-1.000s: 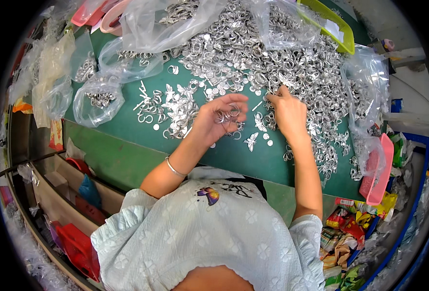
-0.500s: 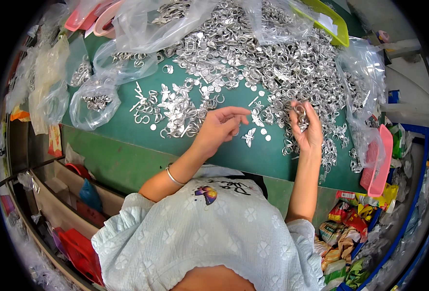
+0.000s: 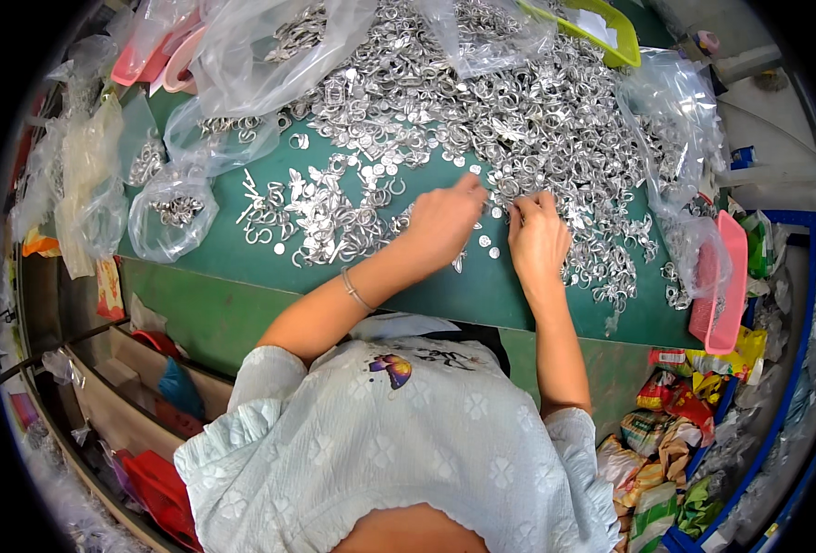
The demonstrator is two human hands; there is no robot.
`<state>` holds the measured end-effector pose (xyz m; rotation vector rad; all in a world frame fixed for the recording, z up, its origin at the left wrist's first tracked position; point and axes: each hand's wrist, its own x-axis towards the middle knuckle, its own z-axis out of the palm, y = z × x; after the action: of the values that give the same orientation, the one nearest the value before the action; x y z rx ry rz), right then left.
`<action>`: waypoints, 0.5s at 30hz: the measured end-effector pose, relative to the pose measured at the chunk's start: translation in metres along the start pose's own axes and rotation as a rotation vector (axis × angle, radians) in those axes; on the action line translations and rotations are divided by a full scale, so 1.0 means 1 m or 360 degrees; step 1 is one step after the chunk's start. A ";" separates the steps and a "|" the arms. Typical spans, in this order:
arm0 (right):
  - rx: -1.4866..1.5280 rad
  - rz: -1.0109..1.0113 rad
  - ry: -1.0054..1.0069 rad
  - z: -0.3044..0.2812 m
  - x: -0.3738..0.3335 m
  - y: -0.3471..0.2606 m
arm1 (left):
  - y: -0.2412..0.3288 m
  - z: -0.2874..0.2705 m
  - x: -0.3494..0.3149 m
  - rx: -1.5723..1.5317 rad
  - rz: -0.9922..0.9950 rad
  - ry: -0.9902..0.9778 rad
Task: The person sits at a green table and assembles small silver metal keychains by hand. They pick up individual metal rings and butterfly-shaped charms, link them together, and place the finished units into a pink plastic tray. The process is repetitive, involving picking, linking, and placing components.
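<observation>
A large heap of silver-coloured metal rings and small trinkets (image 3: pixel 528 111) covers the far and right part of the green table (image 3: pixel 251 253). My left hand (image 3: pixel 445 221) reaches to the heap's near edge, its fingers bent together by a small flat disc (image 3: pixel 474 170); whatever they pinch is hidden. Beside it my right hand (image 3: pixel 539 238) is palm down, fingertips curled at the loose pieces, and its contents are out of sight. Left of my hands lies a smaller group of rings and leaf-like pieces (image 3: pixel 320 217). Small discs (image 3: pixel 484 241) lie between my hands.
Clear plastic bags (image 3: pixel 270 55) rest over the heap's far left side. A bag holding metal pieces (image 3: pixel 176 217) sits at the left. One pink basket (image 3: pixel 727 286) stands at the right table edge, a yellow-green tray (image 3: pixel 611 37) at the back. Coloured packets (image 3: pixel 675 405) lie below right.
My right hand has turned from palm up, cupping several rings, to palm down and moved left. My left hand has moved right and farther forward, covering the spot of a butterfly-shaped piece.
</observation>
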<state>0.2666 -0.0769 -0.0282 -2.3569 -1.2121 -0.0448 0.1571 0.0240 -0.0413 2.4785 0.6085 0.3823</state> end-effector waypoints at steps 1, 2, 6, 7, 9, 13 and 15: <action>0.0153 -0.0018 0.0032 0.002 0.001 0.005 | -0.006 -0.002 -0.002 -0.0085 -0.0030 0.0159; 0.0306 -0.0036 0.0064 0.003 0.001 0.012 | -0.012 -0.005 -0.003 -0.0193 -0.0072 0.0218; 0.1763 0.0968 -0.0442 -0.019 0.002 0.018 | -0.029 -0.019 -0.010 -0.0354 -0.0238 0.0391; 0.2070 0.0999 -0.0522 -0.017 0.000 0.022 | -0.033 -0.018 -0.011 -0.0313 -0.0240 0.0427; 0.2687 0.1040 -0.0682 -0.010 -0.005 0.030 | -0.035 -0.021 -0.012 -0.0270 -0.0263 0.0449; 0.3107 0.1395 -0.0812 -0.008 -0.010 0.025 | -0.019 -0.029 -0.014 -0.0500 -0.0307 0.0516; 0.3505 0.1208 -0.0933 -0.001 -0.015 0.030 | -0.016 -0.025 -0.018 -0.0536 -0.0288 0.0472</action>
<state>0.2809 -0.1034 -0.0426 -0.5248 0.0538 1.4123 0.1264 0.0386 -0.0326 2.0439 0.8078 0.7246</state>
